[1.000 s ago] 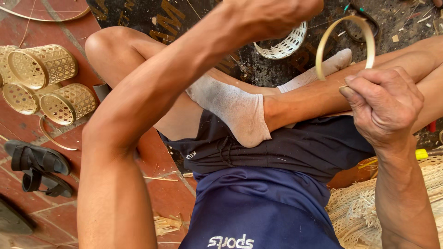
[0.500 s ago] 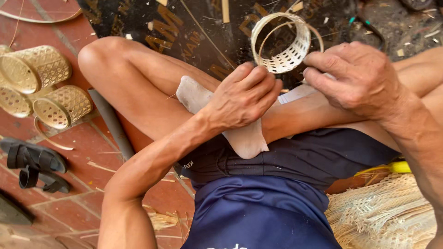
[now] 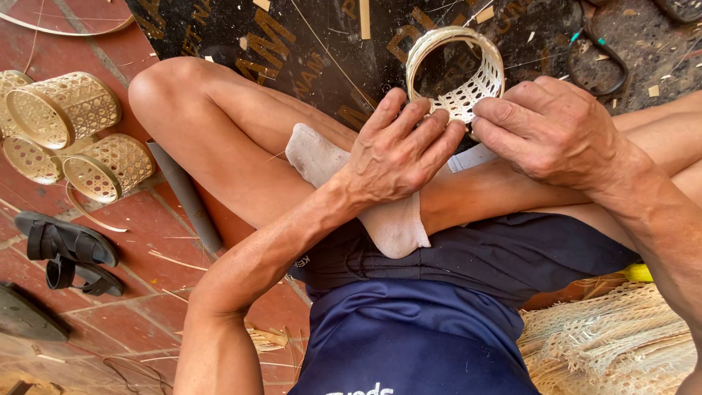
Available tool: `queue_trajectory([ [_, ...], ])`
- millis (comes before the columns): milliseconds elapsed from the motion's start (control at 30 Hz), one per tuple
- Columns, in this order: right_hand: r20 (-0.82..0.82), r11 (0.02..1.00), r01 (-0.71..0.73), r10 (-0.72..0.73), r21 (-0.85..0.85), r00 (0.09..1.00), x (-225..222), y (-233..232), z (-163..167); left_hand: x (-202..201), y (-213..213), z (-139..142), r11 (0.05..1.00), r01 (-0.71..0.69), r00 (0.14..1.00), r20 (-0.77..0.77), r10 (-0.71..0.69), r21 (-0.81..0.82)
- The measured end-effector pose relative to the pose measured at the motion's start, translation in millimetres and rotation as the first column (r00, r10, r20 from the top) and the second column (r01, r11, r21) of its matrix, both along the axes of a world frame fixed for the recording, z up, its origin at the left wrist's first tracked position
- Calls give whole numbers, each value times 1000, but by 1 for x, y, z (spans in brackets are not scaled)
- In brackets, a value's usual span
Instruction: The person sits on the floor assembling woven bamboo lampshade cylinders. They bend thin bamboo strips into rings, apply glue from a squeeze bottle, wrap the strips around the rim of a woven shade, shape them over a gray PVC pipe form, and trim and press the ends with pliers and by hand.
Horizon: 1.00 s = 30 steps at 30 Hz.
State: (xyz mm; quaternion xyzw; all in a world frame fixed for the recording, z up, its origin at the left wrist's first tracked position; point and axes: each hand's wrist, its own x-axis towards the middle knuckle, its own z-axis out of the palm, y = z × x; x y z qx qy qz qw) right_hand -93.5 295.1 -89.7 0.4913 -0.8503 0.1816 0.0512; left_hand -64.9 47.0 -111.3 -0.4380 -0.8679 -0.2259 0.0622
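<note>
A small round woven bamboo basket (image 3: 459, 67) stands on a dark printed mat (image 3: 322, 51) in front of my crossed legs. My left hand (image 3: 398, 150) lies over my ankle with its fingertips touching the basket's near wall. My right hand (image 3: 550, 128) pinches the basket's right side near the rim. A white-socked foot (image 3: 391, 219) rests below my left hand.
Three finished woven baskets (image 3: 69, 132) lie on the red tiled floor (image 3: 131, 241) at left, next to a grey pipe (image 3: 186, 197) and black sandals (image 3: 69, 249). Pliers or cutters (image 3: 599, 62) lie at top right. A bundle of pale fibre strips (image 3: 614, 344) sits at bottom right.
One second ago my right hand held up a bare bamboo hoop and my left arm reached forward. Both hands have since come together on the woven basket, which now sits closer to my ankle.
</note>
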Motion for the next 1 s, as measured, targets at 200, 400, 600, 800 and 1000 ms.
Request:
queue_trajectory([
  [200, -40, 999, -17, 15, -47, 999, -2, -2, -5, 3, 5, -6, 999, -28, 999, -22, 28, -22],
  [400, -40, 998, -35, 33, -50, 999, -6, -1, -4, 1, 3, -4, 1000, 6, 1000, -24, -6, -10],
  [600, -60, 998, -2, -1, -55, 998, -4, 0, -6, -2, 0, -3, 1000, 27, 999, -46, -27, -15],
  [800, -57, 991, -30, 23, -127, 998, -2, -2, -18, -1, 3, -4, 998, -58, 998, -23, 58, 25],
  [1000, -13, 985, -82, 81, -155, 997, -2, -4, -24, -2, 5, -4, 997, -74, 995, 74, 73, 15],
])
